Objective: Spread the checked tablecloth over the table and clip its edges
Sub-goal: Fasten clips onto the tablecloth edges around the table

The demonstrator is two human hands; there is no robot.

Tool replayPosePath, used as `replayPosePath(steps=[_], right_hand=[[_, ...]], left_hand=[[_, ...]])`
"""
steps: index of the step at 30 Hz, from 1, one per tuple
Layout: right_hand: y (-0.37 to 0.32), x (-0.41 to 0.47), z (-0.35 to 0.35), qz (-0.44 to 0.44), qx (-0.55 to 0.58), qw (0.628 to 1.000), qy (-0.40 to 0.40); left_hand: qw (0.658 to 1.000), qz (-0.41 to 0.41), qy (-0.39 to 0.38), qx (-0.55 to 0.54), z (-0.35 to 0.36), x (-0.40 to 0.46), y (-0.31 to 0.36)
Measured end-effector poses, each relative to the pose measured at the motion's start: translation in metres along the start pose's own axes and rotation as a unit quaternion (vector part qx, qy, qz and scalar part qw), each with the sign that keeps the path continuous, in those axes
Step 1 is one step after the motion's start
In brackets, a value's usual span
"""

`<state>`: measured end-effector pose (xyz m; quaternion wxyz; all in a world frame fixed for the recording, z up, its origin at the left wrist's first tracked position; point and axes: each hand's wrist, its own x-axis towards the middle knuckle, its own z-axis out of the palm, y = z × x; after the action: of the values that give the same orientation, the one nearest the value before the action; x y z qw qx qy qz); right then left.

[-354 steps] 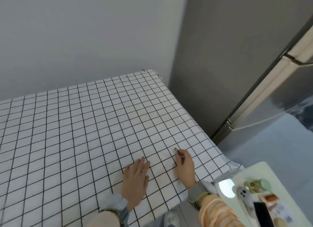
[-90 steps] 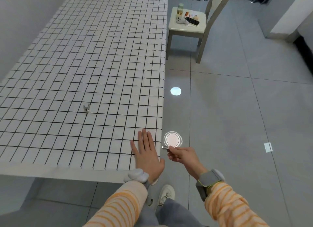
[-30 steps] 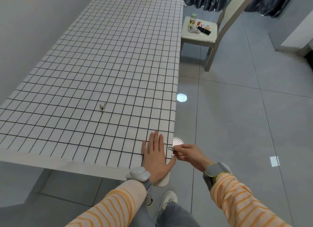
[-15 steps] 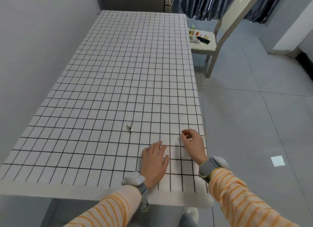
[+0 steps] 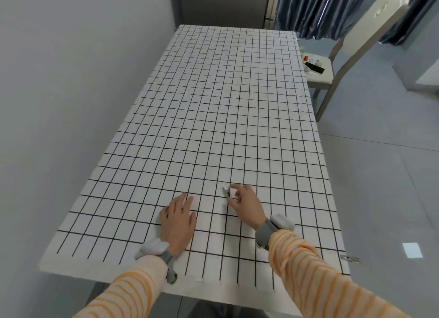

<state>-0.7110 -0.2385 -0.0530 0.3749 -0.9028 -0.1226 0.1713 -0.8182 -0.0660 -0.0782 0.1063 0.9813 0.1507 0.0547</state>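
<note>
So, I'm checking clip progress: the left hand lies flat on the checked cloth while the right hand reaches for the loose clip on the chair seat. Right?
Not quite. The loose clip lies on the checked cloth, at the right hand's fingertips, not on the chair seat. The head view shows it. The left hand does lie flat on the cloth.

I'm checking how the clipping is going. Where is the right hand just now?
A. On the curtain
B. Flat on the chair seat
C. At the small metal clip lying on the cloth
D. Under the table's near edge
C: the right hand has its fingertips at the loose metal clip on the tablecloth, while the left hand lies flat.
</note>
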Motion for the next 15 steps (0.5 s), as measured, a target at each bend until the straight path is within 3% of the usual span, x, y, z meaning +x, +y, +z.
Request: replayPosePath(steps=[8,15], right_hand=[[-0.002,0.011,0.006,-0.078,-0.135,0.988,-0.013],[-0.023,0.019,0.027,-0.033,-0.043,0.998,0.029]], left_hand=[[0.997,-0.055,-0.039,0.03,-0.013,0.001,-0.024],[0.997,-0.056,-0.053,0.007,-0.022,0.009,-0.054]])
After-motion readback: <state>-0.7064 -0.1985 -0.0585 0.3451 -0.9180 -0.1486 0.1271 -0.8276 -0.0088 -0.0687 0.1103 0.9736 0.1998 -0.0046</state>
